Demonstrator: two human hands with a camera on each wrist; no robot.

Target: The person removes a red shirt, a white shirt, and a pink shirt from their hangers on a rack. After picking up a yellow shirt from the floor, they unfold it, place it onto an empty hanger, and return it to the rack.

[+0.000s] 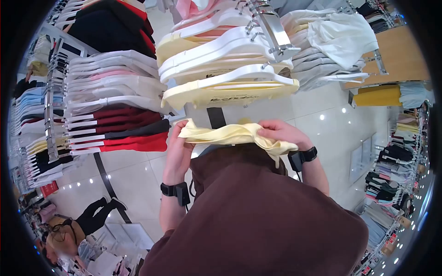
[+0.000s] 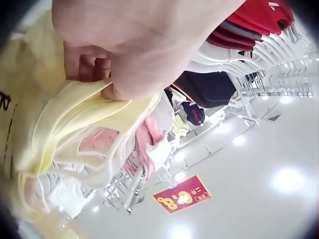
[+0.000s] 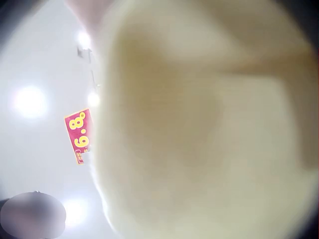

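A pale yellow shirt [image 1: 223,134] is stretched between both hands in front of the chest, its fabric bunched and folded. My left hand [image 1: 182,146] pinches one end between thumb and curled fingers; in the left wrist view this hand [image 2: 144,50] grips the folded edge, and black lettering shows on the shirt [image 2: 65,117]. At the other end my right hand [image 1: 286,133] holds the cloth, thumb on top, with a loose part hanging beside the wrist. Blurred yellow fabric [image 3: 199,139] fills most of the right wrist view and hides the right fingers.
Just ahead hangs a rack of yellow shirts [image 1: 230,89] on white hangers. To the left are white and dark red garments [image 1: 117,117] on another rail; white and grey ones [image 1: 324,50] hang at the right. A person [image 1: 69,230] is at lower left. A red price sign [image 2: 182,194] hangs overhead.
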